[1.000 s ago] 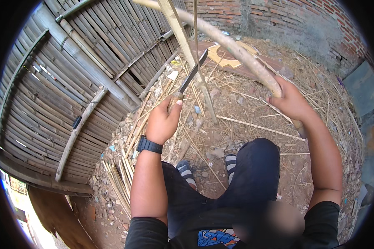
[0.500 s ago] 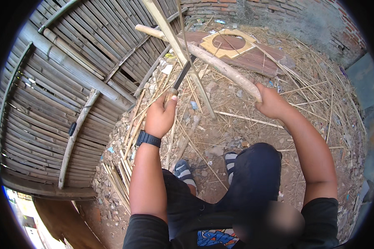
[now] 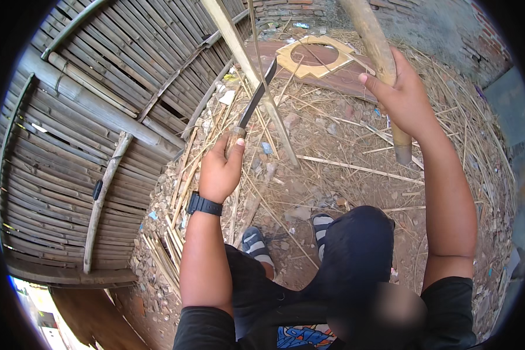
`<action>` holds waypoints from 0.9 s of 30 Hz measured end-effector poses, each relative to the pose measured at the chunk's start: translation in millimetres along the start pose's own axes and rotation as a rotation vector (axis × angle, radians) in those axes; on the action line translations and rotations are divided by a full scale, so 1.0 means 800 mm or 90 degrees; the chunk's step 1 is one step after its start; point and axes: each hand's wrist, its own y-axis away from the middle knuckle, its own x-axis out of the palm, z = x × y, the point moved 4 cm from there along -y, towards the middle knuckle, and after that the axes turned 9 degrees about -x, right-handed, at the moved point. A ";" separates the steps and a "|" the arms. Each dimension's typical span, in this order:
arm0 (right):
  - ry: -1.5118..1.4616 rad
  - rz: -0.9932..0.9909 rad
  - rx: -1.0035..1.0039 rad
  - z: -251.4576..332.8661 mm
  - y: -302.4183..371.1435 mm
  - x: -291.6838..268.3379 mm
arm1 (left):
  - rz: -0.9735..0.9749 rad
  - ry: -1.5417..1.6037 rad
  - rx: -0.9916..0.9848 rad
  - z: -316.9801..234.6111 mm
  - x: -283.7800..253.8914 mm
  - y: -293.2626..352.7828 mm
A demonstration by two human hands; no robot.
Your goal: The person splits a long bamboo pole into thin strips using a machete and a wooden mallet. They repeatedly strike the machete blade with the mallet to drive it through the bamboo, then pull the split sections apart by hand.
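Observation:
My left hand (image 3: pixel 220 169) is closed round the wooden handle of a big knife (image 3: pixel 256 104), its dark blade slanting up and away. The blade crosses a long pale wooden strip (image 3: pixel 230 36) that stands slanted in front of me; I cannot tell how deep it sits in the wood. A thinner strip (image 3: pixel 256 39) runs beside the first near the crossing. At the upper right, my right hand (image 3: pixel 407 100) grips a thick round stick (image 3: pixel 372 41), raised clear of the knife. The stick's far end leaves the picture.
A bamboo wall (image 3: pixel 70 169) rises on the left, a brick wall (image 3: pixel 431 35) at the back. On the littered ground lie a reddish board (image 3: pixel 347 86), a yellow frame with a round hole (image 3: pixel 297 71), and loose bamboo strips (image 3: pixel 160 256) near my feet.
The stick has come off the knife blade and swung up to the right in my right hand, now steeply tilted. My left hand and the knife have barely moved.

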 end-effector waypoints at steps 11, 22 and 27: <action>0.239 0.409 0.045 -0.150 0.038 0.091 | -0.033 0.020 -0.031 0.029 0.020 -0.027; 0.134 0.152 -0.008 -0.047 -0.004 0.004 | -0.037 0.008 0.001 0.047 0.021 -0.031; 0.108 0.002 -0.101 -0.008 -0.020 -0.013 | -0.023 0.004 0.007 0.029 0.018 -0.005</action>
